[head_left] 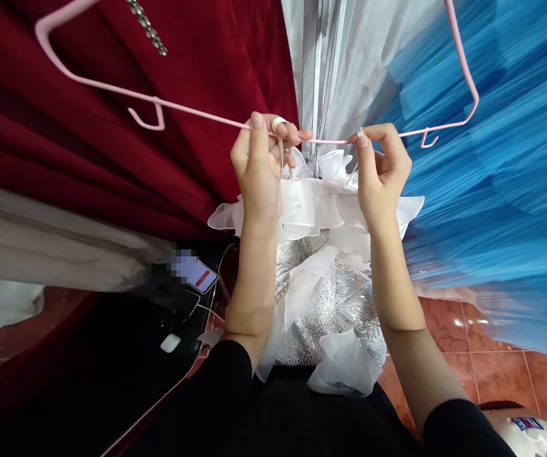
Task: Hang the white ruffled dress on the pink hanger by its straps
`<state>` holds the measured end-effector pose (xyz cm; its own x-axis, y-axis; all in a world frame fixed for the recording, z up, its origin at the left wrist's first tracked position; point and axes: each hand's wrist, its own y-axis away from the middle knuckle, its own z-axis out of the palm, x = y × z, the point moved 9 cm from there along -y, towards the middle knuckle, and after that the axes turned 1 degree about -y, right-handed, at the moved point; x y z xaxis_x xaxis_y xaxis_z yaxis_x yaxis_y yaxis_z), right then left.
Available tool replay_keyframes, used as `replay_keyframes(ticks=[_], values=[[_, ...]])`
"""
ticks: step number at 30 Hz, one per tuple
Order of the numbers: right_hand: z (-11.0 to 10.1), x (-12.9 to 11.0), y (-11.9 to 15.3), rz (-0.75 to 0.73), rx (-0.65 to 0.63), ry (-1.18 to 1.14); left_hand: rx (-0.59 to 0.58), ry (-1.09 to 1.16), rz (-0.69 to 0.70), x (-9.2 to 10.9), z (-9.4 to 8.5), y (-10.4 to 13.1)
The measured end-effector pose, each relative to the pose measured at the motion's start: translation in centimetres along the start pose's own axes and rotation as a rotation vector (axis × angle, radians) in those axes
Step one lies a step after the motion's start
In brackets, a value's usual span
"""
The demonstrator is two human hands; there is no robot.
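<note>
A pink clothes hanger (197, 112) spans the upper part of the head view, its bottom bar running nearly level across both hands. My left hand (260, 165) pinches this bar between thumb and fingers, and a narrow white strap (280, 122) loops over its index finger. On the other side, my right hand (388, 171) closes thumb and forefinger on a second white strap (360, 132) at the bar. Below the bar hangs a white dress (325, 298) with ruffles at the top and silver sequins, reaching down to my lap.
Dark red fabric (235, 57) hangs at the left, blue tulle (506, 158) at the right. A phone (202, 277) and a white earbud case (170, 343) lie on a black surface (106, 374). White cables run beside them. Reddish tiles (497, 381) cover the floor.
</note>
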<state>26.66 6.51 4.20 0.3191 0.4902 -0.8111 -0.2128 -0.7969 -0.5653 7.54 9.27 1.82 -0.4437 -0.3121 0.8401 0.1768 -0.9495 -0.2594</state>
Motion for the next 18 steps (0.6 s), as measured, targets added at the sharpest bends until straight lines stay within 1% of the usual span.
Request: replay_keyframes(ticks=[3,5,6,7,10,12,13,15,18], values=[[0.2,0.4,-0.3,-0.010,-0.006,-0.014,-0.009,0.033,-0.012,0.2,0.5,0.6],[0.1,0.3,-0.5,-0.014,0.006,-0.028,0.006,0.071,0.027,0.9,0.3,1.2],[-0.1,0.3,-0.5,-0.013,0.022,-0.034,0.043,0.072,0.068,1.4,-0.4,1.5],[-0.3,0.2,-0.6,-0.012,0.037,-0.036,0.098,0.057,0.119,1.8,-1.4,1.7],[-0.6,-0.1,-0.7,-0.040,0.061,-0.029,0.290,-0.036,0.269,3.0,-5.9,2.4],[-0.5,-0.2,-0.7,-0.061,0.064,-0.028,0.364,-0.102,0.343,3.9,-8.6,2.6],[-0.5,-0.2,-0.6,-0.063,0.066,-0.032,0.374,-0.128,0.376,4.5,-9.5,2.7],[-0.3,-0.2,-0.5,-0.049,0.071,-0.042,0.357,-0.176,0.428,6.1,-10.3,2.8],[0.0,-0.4,-0.3,-0.022,0.068,-0.045,0.303,-0.226,0.448,8.4,-9.7,2.7]])
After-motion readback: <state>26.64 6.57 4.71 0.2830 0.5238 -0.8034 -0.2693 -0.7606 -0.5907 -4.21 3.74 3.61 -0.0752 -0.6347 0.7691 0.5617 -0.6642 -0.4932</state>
